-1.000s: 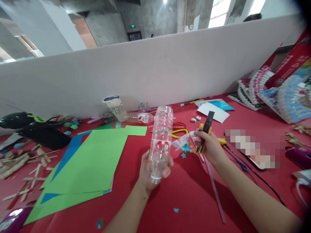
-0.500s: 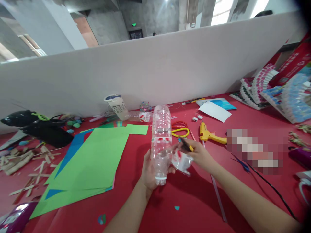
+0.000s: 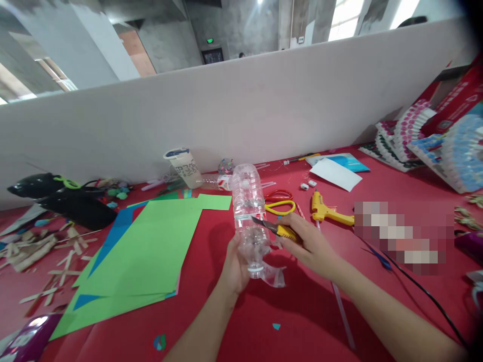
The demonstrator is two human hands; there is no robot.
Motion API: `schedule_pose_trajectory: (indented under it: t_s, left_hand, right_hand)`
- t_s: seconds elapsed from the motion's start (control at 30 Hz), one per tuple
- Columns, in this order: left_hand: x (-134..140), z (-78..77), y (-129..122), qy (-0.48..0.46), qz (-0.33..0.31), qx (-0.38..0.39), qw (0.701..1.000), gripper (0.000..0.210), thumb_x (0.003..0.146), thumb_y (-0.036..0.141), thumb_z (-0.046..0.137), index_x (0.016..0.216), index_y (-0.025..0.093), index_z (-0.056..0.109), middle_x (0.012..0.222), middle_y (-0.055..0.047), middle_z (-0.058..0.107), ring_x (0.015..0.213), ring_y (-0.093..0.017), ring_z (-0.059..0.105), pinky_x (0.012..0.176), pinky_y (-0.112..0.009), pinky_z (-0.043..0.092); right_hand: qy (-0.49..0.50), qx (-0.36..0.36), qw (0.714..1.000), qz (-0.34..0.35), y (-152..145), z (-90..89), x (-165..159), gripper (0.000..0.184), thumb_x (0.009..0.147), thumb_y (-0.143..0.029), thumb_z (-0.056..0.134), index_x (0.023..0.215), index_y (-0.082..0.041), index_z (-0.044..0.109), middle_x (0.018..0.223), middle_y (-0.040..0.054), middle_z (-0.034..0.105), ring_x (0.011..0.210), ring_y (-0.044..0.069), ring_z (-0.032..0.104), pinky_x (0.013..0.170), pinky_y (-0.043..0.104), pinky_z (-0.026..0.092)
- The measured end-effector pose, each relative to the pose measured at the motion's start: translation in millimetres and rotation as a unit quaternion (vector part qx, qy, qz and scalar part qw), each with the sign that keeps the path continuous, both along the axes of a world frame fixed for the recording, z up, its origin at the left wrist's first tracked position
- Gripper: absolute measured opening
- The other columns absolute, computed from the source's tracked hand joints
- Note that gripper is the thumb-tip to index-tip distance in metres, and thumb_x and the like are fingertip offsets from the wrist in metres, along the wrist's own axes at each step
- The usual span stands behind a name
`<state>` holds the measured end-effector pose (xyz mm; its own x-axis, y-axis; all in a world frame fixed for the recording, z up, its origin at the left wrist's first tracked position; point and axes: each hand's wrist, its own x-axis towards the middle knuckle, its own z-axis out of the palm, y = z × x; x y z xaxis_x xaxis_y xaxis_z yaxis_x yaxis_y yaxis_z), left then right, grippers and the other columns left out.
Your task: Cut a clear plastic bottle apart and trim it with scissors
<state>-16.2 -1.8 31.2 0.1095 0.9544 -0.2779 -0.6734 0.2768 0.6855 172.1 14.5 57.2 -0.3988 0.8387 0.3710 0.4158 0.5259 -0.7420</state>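
Note:
A clear plastic bottle (image 3: 247, 196) lies in the grasp of my left hand (image 3: 233, 269), its neck pointing toward me and its base away. My left fingers wrap round the neck end, partly hidden beneath it. In my right hand (image 3: 307, 246) is a yellow utility knife (image 3: 285, 233) with its dark blade out. The blade tip is at the red-and-white label band (image 3: 260, 217) round the bottle's middle; whether it cuts in I cannot tell. A loose strip of clear film (image 3: 274, 276) hangs beside the bottle neck.
Green paper sheets (image 3: 147, 246) cover the left of the red table. Behind the bottle stand a paper cup (image 3: 184, 168) and yellow-handled scissors (image 3: 281, 207). A yellow glue gun (image 3: 328, 213) lies right, its cord trailing. Wooden sticks (image 3: 66, 266) are scattered far left.
My right hand has swung the knife so its blade now points left onto the bottle's label band. The bottle has turned slightly, and the loose film hangs lower, by the neck.

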Motion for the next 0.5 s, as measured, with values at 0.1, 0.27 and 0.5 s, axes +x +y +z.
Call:
schedule_pose_trajectory:
  t_s: [0.1,0.27,0.5]
  left_hand:
    - [1.0,0.0,-0.7,0.032,0.045,0.006,0.998,0.042,0.067,0.051,0.073,0.089,0.015,0.068,0.074,-0.005,0.073,0.075,-0.023,0.07,0.072,-0.032,0.054]
    - [-2.0,-5.5,0.1,0.097,0.114,0.032,0.988,0.036,0.07,0.039,0.076,0.096,0.018,0.065,0.084,-0.001,0.072,0.075,-0.017,0.068,0.069,-0.024,0.05]
    - [-3.2,-3.2,-0.9,0.208,0.167,0.081,0.96,0.029,0.075,0.023,0.072,0.103,0.023,0.065,0.096,0.0,0.069,0.086,-0.014,0.063,0.079,-0.021,0.045]
  right_hand:
    - [-0.03,0.047,0.998,0.013,2.2,2.8,2.3,0.019,0.09,-0.025,0.058,0.108,-0.02,0.059,0.099,0.008,0.06,0.086,0.024,0.059,0.075,0.037,0.046]
    - [-0.044,0.096,0.994,-0.01,1.3,0.5,4.3,0.026,0.091,-0.023,0.056,0.114,-0.014,0.064,0.097,0.0117,0.06,0.087,0.025,0.058,0.076,0.039,0.047]
    - [-0.063,0.114,0.991,-0.018,3.9,-3.5,3.8,0.028,0.095,-0.022,0.049,0.116,-0.01,0.064,0.091,0.012,0.063,0.084,0.025,0.057,0.076,0.039,0.047]
